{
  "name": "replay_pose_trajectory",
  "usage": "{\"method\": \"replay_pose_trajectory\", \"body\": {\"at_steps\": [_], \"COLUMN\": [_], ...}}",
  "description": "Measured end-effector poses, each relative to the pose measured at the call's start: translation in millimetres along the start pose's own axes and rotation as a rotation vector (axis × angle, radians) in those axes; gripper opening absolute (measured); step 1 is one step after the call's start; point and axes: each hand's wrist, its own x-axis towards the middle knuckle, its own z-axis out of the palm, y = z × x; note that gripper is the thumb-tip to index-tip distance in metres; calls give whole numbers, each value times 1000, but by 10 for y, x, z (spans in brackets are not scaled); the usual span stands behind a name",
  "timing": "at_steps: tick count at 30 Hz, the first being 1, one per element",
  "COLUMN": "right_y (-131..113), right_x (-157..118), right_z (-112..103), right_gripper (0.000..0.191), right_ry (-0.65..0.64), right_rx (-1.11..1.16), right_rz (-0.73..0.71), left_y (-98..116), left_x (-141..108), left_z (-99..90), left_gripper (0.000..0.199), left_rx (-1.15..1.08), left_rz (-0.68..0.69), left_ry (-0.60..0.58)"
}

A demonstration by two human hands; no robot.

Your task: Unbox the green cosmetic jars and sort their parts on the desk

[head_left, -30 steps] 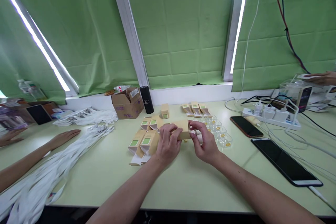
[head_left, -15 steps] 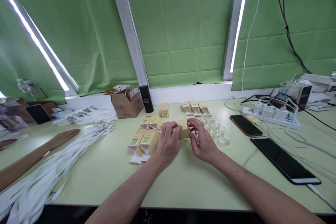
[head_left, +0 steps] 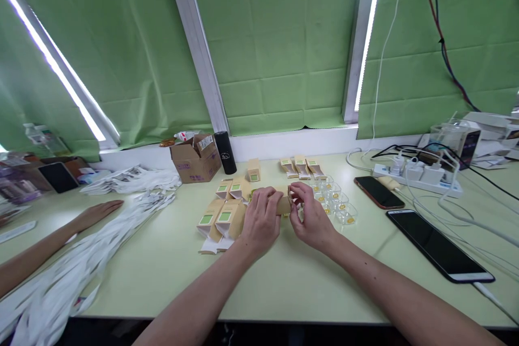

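Note:
Between my two hands, above the table, is a small kraft cardboard box. My left hand is wrapped round its left part, which it mostly hides. The fingers of my right hand pinch the box's right end, at the flap edge. Left of my hands lie several similar kraft boxes with green labels and white flaps sticking out toward me. Just behind my right hand sit several small clear plastic cups with yellow spots. Farther back, a group of open kraft boxes and a single upright one stand.
A co-worker's arm rests at the left beside long white straps. At the back are a brown carton and a black bottle. Two phones, a power strip and cables occupy the right.
The right end of the held box has shifted slightly under my right fingers, and its flap edge sits closer in. Both hands stay in nearly the same place.

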Motion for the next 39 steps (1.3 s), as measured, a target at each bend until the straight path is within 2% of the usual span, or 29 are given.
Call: {"method": "replay_pose_trajectory", "body": {"at_steps": [4,8,13,16,22,25,29,35,39], "right_y": [-12,-29,-39,-31,-26,-22,9,75,156], "right_x": [12,17,23,37,69,98,143,169,170], "right_z": [10,14,-28,-51,-56,-81,-155,-239,-224], "right_gripper": [53,50,41,38,35,34,34,46,53], "right_ry": [23,38,30,79,178,253,320,249,235], "right_rx": [-29,-50,8,80,199,167,11,-120,-148], "right_rz": [-18,-16,101,153,122,48,-155,-392,-410], "left_y": [19,13,0,-10,-39,-26,14,30,16], "left_x": [7,1,-5,-12,-48,-46,-28,-23,-33], "left_z": [-18,-11,-7,-7,22,17,-15,-28,-14], "left_gripper": [55,57,58,60,59,50,44,58,69], "left_rx": [-59,-83,-81,-122,-255,-314,-336,-359,-366], "left_rz": [-72,-78,-95,-126,-132,-131,-154,-219,-216], "left_ry": [-11,-14,-17,-19,-18,-29,-63,-105,-94]}}
